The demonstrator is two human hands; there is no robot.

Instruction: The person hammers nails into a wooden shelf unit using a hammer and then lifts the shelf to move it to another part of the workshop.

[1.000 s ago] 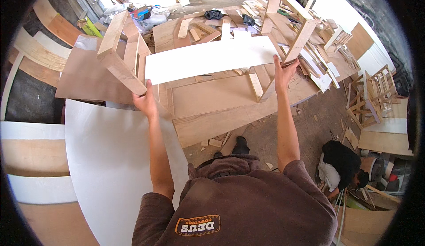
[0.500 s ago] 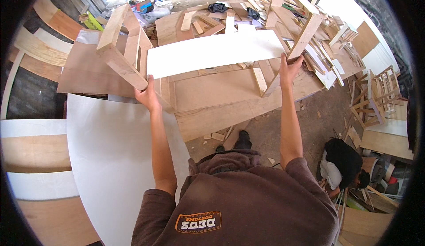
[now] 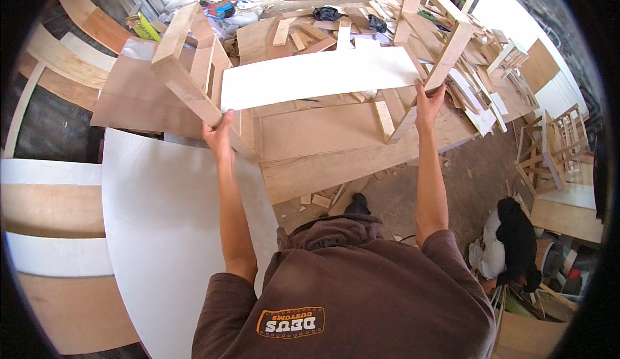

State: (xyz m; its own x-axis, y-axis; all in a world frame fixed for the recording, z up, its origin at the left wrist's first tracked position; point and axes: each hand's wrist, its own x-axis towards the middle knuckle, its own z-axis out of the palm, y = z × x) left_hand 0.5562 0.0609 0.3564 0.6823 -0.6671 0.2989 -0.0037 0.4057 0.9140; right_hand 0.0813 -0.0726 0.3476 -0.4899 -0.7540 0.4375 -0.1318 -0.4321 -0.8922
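A pale wooden furniture frame [image 3: 192, 88] with two tall open ends stands across the workbench. A white panel [image 3: 323, 75] spans between those ends. My left hand [image 3: 219, 136] is closed around the near edge of the left end, its thumb up beside the panel's corner. At the right end, my right hand [image 3: 429, 106] grips the near upright in the same way, its thumb by the panel's other corner. The fingers of both hands are partly hidden behind the wood. Both arms reach forward, nearly straight.
The wooden workbench [image 3: 323, 165] carries offcuts [image 3: 310, 36] and black plastic bags [image 3: 327, 14]. A large white sheet [image 3: 174, 210] lies to my left, near curved boards [image 3: 51, 214]. Slatted wooden frames [image 3: 552, 149] stand at right, where another person [image 3: 516, 243] bends low.
The whole view has shifted slightly, so the bench and frame appear a little farther right. Both hands keep their hold on the frame.
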